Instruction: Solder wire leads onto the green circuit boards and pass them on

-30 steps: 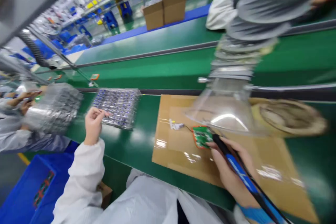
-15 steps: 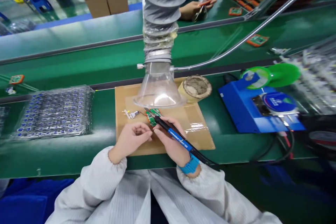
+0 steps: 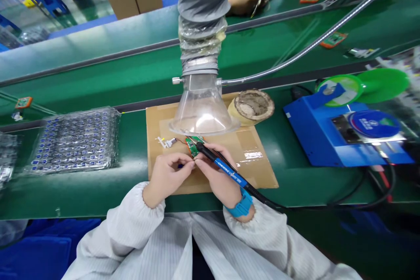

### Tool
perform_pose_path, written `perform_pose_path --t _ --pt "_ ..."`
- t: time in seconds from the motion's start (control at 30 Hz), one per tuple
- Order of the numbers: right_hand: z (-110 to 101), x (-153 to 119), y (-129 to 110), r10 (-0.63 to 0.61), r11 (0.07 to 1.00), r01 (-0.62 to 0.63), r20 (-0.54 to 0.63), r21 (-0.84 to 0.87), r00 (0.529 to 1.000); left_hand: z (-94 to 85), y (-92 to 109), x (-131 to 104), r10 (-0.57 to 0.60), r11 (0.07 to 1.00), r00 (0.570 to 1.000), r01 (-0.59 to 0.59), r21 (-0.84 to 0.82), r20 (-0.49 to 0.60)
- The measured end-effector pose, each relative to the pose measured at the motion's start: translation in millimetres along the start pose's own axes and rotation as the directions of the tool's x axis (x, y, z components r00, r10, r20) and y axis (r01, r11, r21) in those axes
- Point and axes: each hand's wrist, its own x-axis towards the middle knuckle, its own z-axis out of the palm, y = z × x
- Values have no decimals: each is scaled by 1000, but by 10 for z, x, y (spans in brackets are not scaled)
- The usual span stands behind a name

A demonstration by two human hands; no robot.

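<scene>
A blue and black soldering iron rests in my right hand, tip pointing up and left over a green circuit board with an orange edge. My left hand is pinched just below the board, its thumb tip touching or nearly touching my right thumb. A tiny dark-blue bit shows between its fingers; its kind is too small to tell. Thin wires run from the board to a small motor with a white plastic part on the left. My fingers cover the board's lower edge.
A cardboard sheet lies under the work, below a clear fume hood. A round yellowish pot stands behind right. Clear trays of small parts sit left, a blue solder feeder right. Across the line is a co-worker's hand.
My left hand has closed in towards my right, so the thumbs now meet. The soldering iron stays in my right hand. The view has shifted slightly.
</scene>
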Motion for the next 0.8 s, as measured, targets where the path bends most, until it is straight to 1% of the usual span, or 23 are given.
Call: perform_pose_path --t 0.13,0.2,0.23,0.27,0.33,0.4,0.43,0.5,0.53,0.6,0.7,0.8 --pt "-1 12 12 -6 1000 5 -13 -28 1000 -5 20 -3 -80 990 996 82 -116 23" --pt "4 16 19 -17 999 17 -2 -31 1000 -29 37 9 -98 988 994 103 -119 42" --pt "3 18 23 -24 999 24 2 -38 1000 -50 48 28 -82 992 995 86 -88 49" --pt "-4 23 28 -33 998 33 0 -52 999 -77 60 60 -43 999 998 44 -32 50" --pt "-43 36 41 -61 993 58 -33 -102 998 -141 77 165 93 983 994 -101 156 55" --pt "-127 53 58 -114 979 95 -99 -183 988 -200 69 312 212 901 973 -231 368 90" --pt "-186 60 70 -150 965 116 -130 -235 980 -220 53 389 232 854 966 -259 451 117" --pt "-322 63 100 -228 925 160 -167 -345 959 -236 0 521 192 795 966 -257 550 173" --pt "-392 59 117 -258 903 176 -168 -391 951 -232 -32 570 157 786 969 -241 570 193" --pt "-511 37 153 -296 873 201 -154 -445 943 -212 -98 628 101 797 971 -210 567 217" --pt "-597 -4 192 -314 868 231 -126 -439 941 -189 -178 652 78 839 973 -183 513 219" --pt "-586 -22 206 -328 870 276 -63 -409 942 -195 -224 662 91 862 969 -193 469 230"
